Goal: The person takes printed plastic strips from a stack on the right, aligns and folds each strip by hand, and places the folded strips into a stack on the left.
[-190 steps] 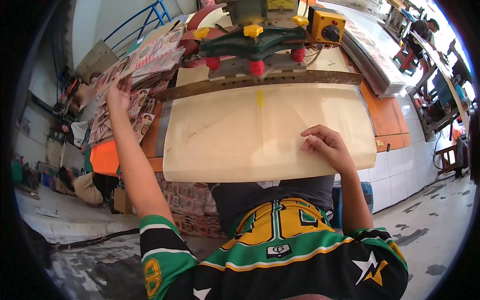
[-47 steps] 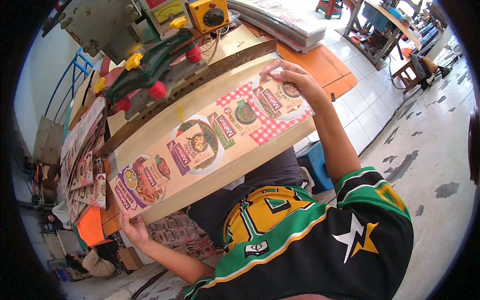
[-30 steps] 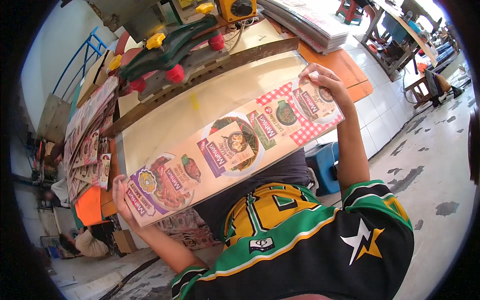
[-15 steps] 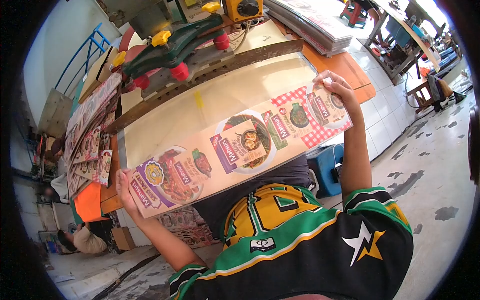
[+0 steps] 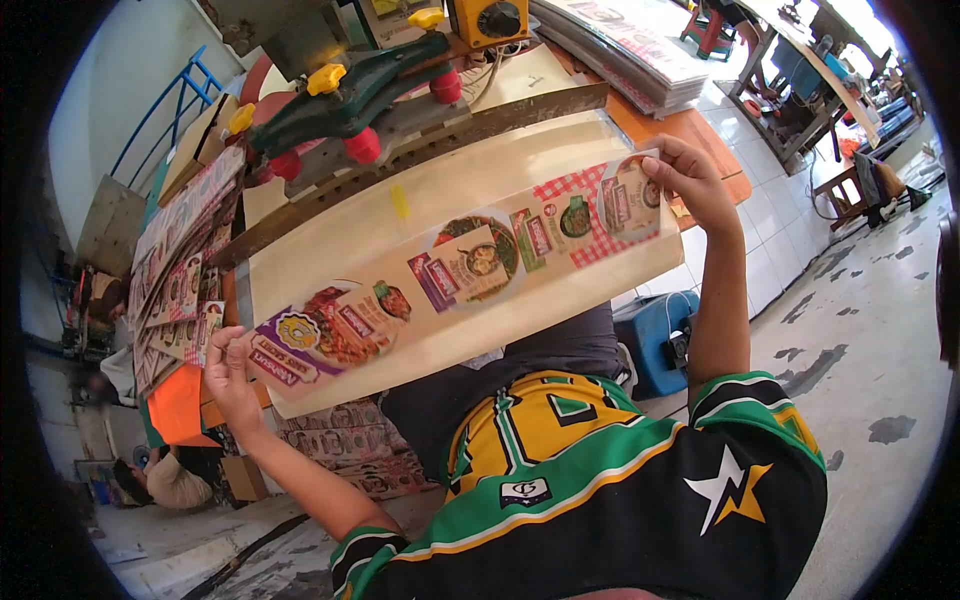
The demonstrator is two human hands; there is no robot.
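Observation:
A long printed paper strip [image 5: 440, 280] with food pictures and "Mahsuri" labels stretches between my two hands, slightly blurred. My right hand [image 5: 697, 185] pinches its right end between thumb and fingers. At the left end, my left hand [image 5: 232, 385] is closed on the edge with its thumb on the near side. Beneath the strip lies a cream sheet [image 5: 490, 365], marked with a small piece of yellow tape [image 5: 400, 202]. Its near edge reaches over my lap. Behind it runs a worn metal bar [image 5: 420, 148].
A dark green clamp frame [image 5: 385, 90] with red feet and yellow knobs stands behind the bar. Printed sheets are piled at left [image 5: 180, 270] and back right [image 5: 630, 55]. A blue container [image 5: 655, 340] stands by my right side. Another person [image 5: 178, 480] is at lower left.
Both hands have moved the printed strip left and away from my body, over the cream sheet. More of the sheet's near edge now shows below the strip.

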